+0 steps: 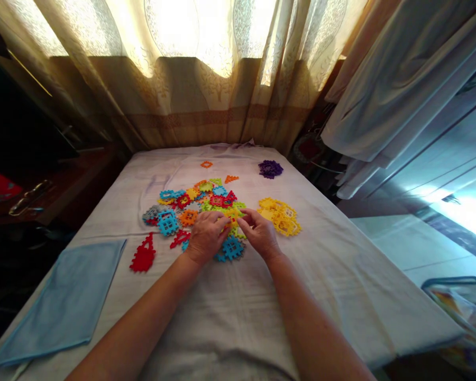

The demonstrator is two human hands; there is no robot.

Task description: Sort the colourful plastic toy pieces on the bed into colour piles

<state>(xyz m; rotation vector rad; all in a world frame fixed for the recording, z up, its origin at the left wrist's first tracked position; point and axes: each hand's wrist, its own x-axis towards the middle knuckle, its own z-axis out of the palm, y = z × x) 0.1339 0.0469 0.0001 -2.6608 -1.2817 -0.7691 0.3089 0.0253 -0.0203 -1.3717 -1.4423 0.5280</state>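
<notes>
Two hands at one mixed heap (188, 217), with two single-colour piles beyond
Around the heap: one purple pile (270, 169) at 2 o'clock, one yellow pile (284, 216) at 3, two orange pieces (231, 179) towards 12 and 1, red (143, 257) at 8 (one piece or two, hard to say) and one blue cloth (73, 296) further out; a pale creased sheet (333, 286) lies beneath, a backlit curtain (190, 90) at 12; the left hand (208, 233), loosely curled, and the right hand (259, 233), half open, have fingertips by a yellow piece (232, 215) on the heap's 3 o'clock side, though I cannot tell whether either grips it; the heap overlaps too much to count, and the forearms (150, 307) are cut off at 6
</notes>
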